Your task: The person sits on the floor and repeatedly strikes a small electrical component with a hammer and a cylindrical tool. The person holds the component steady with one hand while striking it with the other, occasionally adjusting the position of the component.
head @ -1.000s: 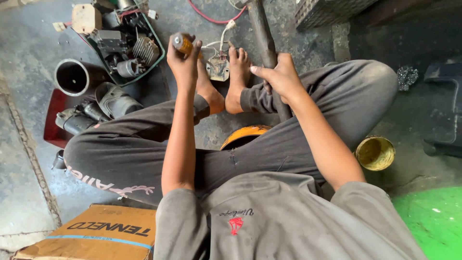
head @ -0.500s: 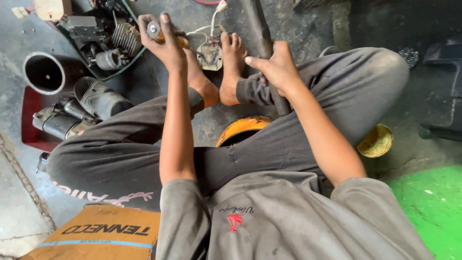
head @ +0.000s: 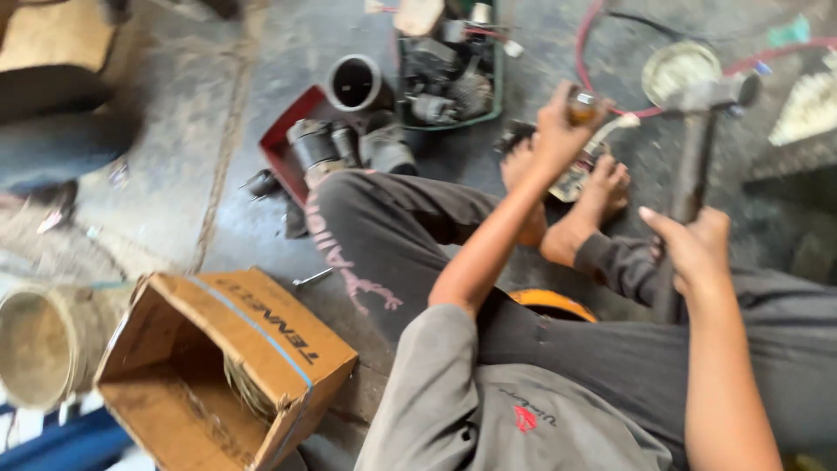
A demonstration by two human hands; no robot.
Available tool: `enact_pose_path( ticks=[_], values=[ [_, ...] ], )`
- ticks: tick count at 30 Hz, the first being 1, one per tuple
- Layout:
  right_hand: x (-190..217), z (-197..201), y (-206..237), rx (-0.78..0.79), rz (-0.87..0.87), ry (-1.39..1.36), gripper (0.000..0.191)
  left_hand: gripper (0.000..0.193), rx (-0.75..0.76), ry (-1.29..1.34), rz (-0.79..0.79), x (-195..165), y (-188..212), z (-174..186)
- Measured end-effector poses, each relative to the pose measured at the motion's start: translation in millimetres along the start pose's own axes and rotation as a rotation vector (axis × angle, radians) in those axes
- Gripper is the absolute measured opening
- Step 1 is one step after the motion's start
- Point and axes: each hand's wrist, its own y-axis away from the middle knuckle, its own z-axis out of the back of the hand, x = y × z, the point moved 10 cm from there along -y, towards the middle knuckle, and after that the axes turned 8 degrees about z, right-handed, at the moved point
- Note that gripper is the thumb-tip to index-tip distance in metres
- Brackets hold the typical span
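Note:
I sit on the floor with my legs drawn in and my bare feet [head: 575,187] together. My left hand [head: 558,131] is raised above the feet and closed around a small brownish cylindrical part [head: 582,106]. My right hand [head: 693,249] grips the wooden handle of a hammer [head: 697,131], whose metal head points up and away from me. A small metal piece [head: 580,174] lies by my toes, partly hidden by the left hand.
A green tray of motor parts [head: 449,70] and a red tray with dark cylinders [head: 336,144] sit ahead left. An open cardboard box [head: 218,366] is at my left. A red cable [head: 602,78], a round tin [head: 680,65] and an orange rim [head: 549,301] lie close.
The view swung left and the scene shifted right. My right hand, resting on my knee before, now holds the hammer upright. My left hand still holds the small part.

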Motion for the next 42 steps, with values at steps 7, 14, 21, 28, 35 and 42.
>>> enact_pose_path(
  ticks=[7, 14, 21, 28, 35, 42],
  values=[
    [-6, -5, -9, 0.017, -0.015, 0.007, 0.022, 0.036, 0.112, 0.094, 0.080, 26, 8, -5],
    [-4, 10, 2, -0.017, 0.028, 0.025, 0.020, 0.059, 0.212, -0.024, 0.018, 58, 9, -32],
    [1, 0, 10, 0.038, -0.047, -0.049, 0.021, 0.040, 0.339, -0.023, -0.039, 43, 13, -32],
    [4, -9, 14, 0.093, 0.004, -0.048, 0.019, 0.031, 0.241, 0.025, -0.038, 58, 15, -20],
    [103, -20, 47, 0.184, 0.118, 0.267, 0.029, 0.033, 0.271, -0.031, 0.057, 65, 24, -21],
    [201, -9, 85, 0.149, 0.664, 0.620, 0.024, 0.026, 0.307, -0.021, -0.008, 65, 32, -17]
  ],
)
